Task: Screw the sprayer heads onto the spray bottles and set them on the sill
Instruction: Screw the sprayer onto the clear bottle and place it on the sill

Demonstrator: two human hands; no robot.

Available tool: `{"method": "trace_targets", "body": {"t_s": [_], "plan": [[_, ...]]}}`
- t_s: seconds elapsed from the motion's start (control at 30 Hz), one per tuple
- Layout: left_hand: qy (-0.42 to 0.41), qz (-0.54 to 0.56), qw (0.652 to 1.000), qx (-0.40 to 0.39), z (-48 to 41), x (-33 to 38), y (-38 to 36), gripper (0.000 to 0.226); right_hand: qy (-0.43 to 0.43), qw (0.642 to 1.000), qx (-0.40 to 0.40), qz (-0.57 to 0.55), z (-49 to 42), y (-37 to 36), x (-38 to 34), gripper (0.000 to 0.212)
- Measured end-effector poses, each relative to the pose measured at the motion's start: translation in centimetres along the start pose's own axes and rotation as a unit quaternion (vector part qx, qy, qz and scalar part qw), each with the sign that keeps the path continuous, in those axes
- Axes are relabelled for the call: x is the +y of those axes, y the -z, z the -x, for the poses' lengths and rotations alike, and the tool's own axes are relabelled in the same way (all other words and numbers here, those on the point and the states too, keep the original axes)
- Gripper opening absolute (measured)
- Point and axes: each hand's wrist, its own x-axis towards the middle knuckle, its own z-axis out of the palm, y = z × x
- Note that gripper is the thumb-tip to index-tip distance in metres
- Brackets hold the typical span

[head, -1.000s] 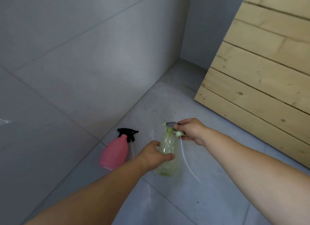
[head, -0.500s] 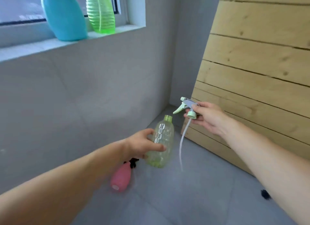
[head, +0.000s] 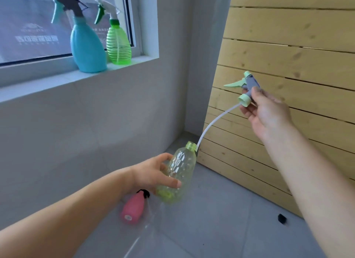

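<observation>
My left hand [head: 155,176] grips a clear yellow-green bottle [head: 177,173] around its body, tilted with its open neck up and to the right. My right hand [head: 266,108] holds a grey and mint sprayer head [head: 246,88] high to the right. Its white dip tube [head: 212,123] curves down, and the tip sits at the bottle's mouth. A pink bottle [head: 133,209] with a black sprayer lies on the floor below my left hand. On the sill [head: 48,84] stand a blue spray bottle [head: 86,46] and a green ribbed spray bottle [head: 118,44], both with heads on.
A slatted wooden panel [head: 288,55] leans against the wall at the right. A small black object [head: 282,218] lies on the grey tiled floor near its base. The window glass is behind the sill bottles.
Both hands rose from the floor. The sprayer head moved up and right, away from the bottle, until only the tube tip is at the neck. The view tilted up to show the sill.
</observation>
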Motion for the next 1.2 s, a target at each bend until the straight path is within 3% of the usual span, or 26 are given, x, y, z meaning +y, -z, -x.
{"method": "trace_targets", "body": {"t_s": [0.3, 0.5, 0.77, 1.2], "plan": [[0.029, -0.073, 0.997, 0.016, -0.3, -0.1, 0.1, 0.096, -0.002, 0.999, 0.033, -0.026, 0.1, 0.9, 0.7, 0.009], [0.01, -0.072, 0.997, 0.014, -0.4, 0.5, -0.8, 0.085, -0.019, 1.0, 0.012, 0.007, 0.1, 0.8, 2.1, 0.01], [-0.022, -0.011, 1.0, -0.005, 0.0, 1.8, -1.3, 0.078, -0.065, 0.985, -0.138, 0.082, 1.8, -0.2, 5.7, 0.005], [-0.043, 0.027, 0.999, 0.0, 0.9, 1.9, -0.7, 0.074, -0.059, 0.926, -0.317, 0.197, 3.0, -1.0, 6.8, 0.03]]}}
